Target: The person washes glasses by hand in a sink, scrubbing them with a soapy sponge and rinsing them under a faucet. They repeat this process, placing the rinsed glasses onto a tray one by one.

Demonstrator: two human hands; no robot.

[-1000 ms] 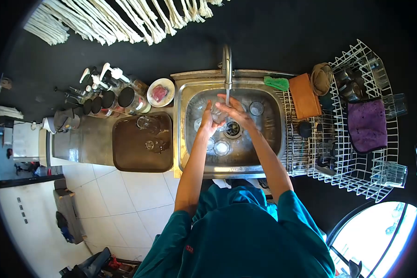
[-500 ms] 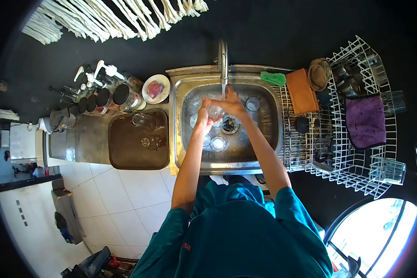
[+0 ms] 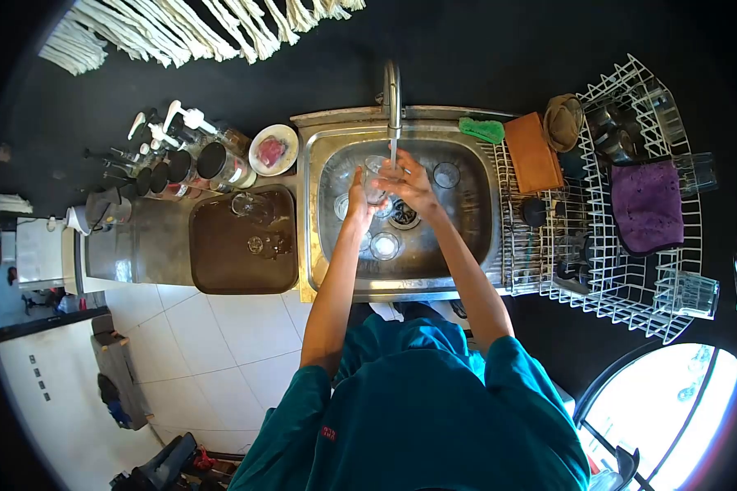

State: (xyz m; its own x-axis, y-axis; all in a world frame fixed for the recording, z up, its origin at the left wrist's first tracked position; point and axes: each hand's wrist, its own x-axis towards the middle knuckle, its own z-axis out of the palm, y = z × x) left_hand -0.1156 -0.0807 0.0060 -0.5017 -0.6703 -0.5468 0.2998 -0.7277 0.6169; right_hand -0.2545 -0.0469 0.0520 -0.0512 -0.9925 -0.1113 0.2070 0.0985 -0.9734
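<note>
Over the sink (image 3: 309, 221), my left hand (image 3: 359, 204) is wrapped round a clear drinking glass (image 3: 374, 193). From the other side my right hand (image 3: 416, 189) touches the same glass, its fingers bent across the side and mouth. Both hands are just below the tap (image 3: 394, 102), where a thin stream of water runs beside the glass. Several more clear glasses stand in the basin, among them one glass (image 3: 385, 246) near the front and another glass (image 3: 447, 174) at the back right. The drain (image 3: 404, 214) is partly hidden by my right hand.
Left of the sink lies a brown tray (image 3: 229, 274) with a glass on it, near a white bowl (image 3: 258, 166) and pump bottles (image 3: 190, 123). To the right are a green sponge (image 3: 482, 130), an orange cloth (image 3: 533, 151), and a white wire rack (image 3: 622, 307) with a purple cloth (image 3: 647, 209).
The glass has tipped more upright between my hands. My right hand has come down a little from the tap, its fingers now across the glass. Water still runs.
</note>
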